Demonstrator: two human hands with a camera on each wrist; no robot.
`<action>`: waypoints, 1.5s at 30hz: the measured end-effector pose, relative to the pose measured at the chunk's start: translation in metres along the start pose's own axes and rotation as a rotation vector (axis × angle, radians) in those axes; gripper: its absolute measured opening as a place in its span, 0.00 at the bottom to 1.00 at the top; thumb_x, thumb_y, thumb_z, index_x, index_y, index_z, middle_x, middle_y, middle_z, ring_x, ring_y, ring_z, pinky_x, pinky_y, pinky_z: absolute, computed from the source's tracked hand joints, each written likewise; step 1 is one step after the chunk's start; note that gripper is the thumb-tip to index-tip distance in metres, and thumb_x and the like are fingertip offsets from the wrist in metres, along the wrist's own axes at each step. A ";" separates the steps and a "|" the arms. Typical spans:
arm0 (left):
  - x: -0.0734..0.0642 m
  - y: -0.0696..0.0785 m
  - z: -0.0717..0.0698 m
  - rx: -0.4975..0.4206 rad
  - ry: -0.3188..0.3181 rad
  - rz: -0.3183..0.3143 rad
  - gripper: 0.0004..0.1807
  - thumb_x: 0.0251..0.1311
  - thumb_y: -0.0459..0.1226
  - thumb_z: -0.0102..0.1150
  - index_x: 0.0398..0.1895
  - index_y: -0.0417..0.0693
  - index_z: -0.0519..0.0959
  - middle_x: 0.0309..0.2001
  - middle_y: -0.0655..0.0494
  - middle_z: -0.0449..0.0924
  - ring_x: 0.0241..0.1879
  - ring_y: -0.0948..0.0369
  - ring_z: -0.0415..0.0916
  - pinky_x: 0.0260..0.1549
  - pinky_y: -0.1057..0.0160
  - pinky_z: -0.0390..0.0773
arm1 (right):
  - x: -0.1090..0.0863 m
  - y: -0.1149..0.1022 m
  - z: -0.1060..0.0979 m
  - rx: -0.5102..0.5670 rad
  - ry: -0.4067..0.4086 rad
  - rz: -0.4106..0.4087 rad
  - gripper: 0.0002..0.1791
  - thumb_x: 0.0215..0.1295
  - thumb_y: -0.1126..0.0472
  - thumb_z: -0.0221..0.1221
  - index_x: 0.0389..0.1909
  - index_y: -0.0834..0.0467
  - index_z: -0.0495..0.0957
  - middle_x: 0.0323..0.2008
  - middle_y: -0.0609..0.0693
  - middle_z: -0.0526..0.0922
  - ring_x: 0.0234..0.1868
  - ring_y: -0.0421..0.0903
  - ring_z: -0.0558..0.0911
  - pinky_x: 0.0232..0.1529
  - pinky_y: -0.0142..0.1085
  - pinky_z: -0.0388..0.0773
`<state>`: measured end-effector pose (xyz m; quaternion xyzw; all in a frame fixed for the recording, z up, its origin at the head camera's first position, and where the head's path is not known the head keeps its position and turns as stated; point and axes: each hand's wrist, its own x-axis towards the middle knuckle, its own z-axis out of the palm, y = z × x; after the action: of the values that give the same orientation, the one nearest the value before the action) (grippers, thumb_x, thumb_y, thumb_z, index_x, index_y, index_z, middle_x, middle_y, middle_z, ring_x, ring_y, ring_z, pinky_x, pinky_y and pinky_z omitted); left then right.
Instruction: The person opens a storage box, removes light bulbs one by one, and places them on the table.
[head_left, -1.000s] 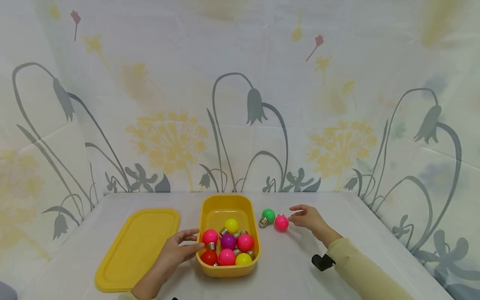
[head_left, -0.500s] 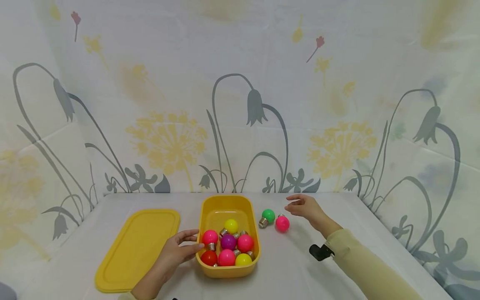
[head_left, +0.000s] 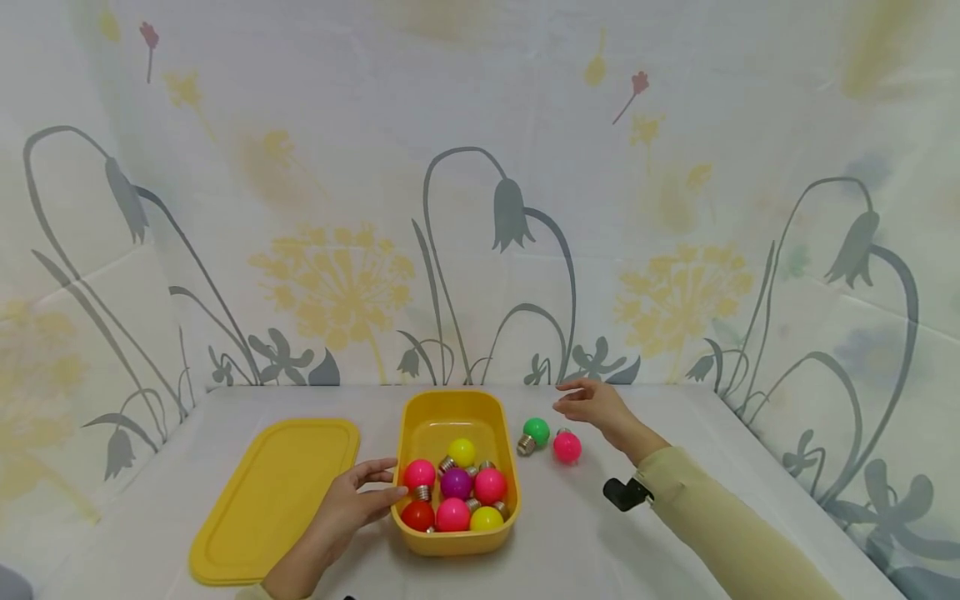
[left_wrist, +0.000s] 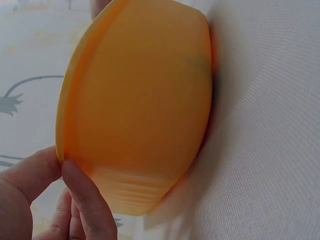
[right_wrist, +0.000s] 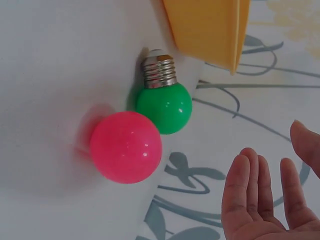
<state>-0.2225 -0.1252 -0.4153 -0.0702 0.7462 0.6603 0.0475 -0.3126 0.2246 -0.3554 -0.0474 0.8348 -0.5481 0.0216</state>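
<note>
The left hand (head_left: 354, 502) is pinching the yellow plastic box (head_left: 453, 546); the right hand (head_left: 597, 409), thumb and fingers apart, is shifting left; a narrow gap is separating box and round green bulb (head_left: 536, 431).

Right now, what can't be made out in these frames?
Inside of the box, left wrist view: blocked by its own wall.
Base of the loose pink bulb, right wrist view: hidden behind its globe.
Rest of the right hand, right wrist view: cut off by the right and bottom edges.
Underside of the lid, head view: hidden by the lid itself.
Identity of the grey thing, head view: cut off at the lower-left corner.
</note>
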 end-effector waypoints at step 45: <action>0.000 0.000 0.001 0.005 -0.002 -0.013 0.29 0.49 0.37 0.69 0.55 0.38 0.73 0.44 0.46 0.73 0.36 0.57 0.75 0.39 0.59 0.80 | 0.027 -0.050 0.094 0.151 -0.127 0.046 0.19 0.59 0.67 0.62 0.51 0.65 0.74 0.42 0.59 0.78 0.44 0.57 0.80 0.46 0.42 0.77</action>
<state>-0.2223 -0.1243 -0.4152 -0.0745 0.7473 0.6582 0.0526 -0.3281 0.1159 -0.3463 -0.0612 0.7888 -0.6048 0.0907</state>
